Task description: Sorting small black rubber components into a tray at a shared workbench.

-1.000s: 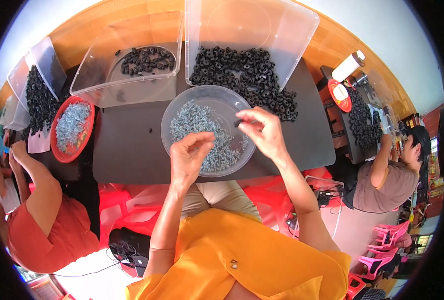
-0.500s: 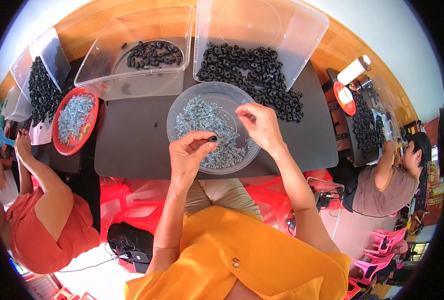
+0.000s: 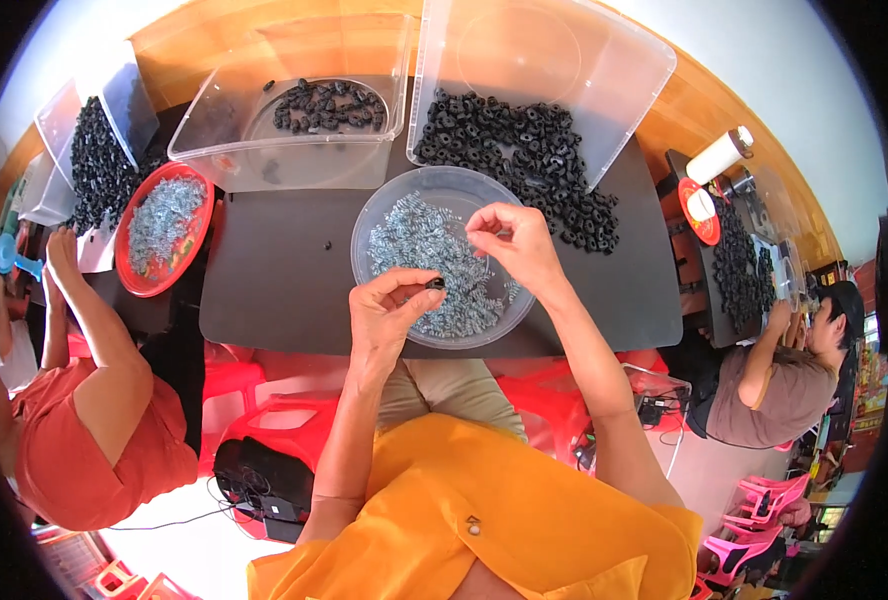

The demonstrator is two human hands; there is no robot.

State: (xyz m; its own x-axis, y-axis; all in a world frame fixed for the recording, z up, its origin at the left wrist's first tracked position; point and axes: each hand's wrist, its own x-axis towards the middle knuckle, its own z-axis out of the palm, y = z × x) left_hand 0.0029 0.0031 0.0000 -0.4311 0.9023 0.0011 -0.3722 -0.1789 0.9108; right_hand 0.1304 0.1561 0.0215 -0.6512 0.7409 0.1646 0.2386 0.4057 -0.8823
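Between the thumb and fingertips of my left hand [image 3: 384,312] is a small black plastic part [image 3: 435,284], held at the near side of a round clear bowl [image 3: 361,222]. Small metal springs [image 3: 409,232] are heaped inside that bowl. My right hand [image 3: 520,246] hangs over the bowl's right side, thumb and forefinger pinched together; whatever is between them is too small to make out. The two hands are apart, the right one a little farther from me. Behind the bowl, black plastic parts [image 3: 554,165] spill from a tipped clear bin [image 3: 604,75] onto the table.
A second clear bin [image 3: 264,165] with some black pieces stands at the back left. One loose black bit [image 3: 328,245] lies on the dark table [image 3: 274,290]. Left of it is a red basin [image 3: 207,215] of springs. Co-workers sit at both sides; red stools [image 3: 284,420] stand below.
My right hand has lowered slightly toward my left, its fingertips now closer together. The left hand still holds the black part. The whole view has shifted a little to the right.
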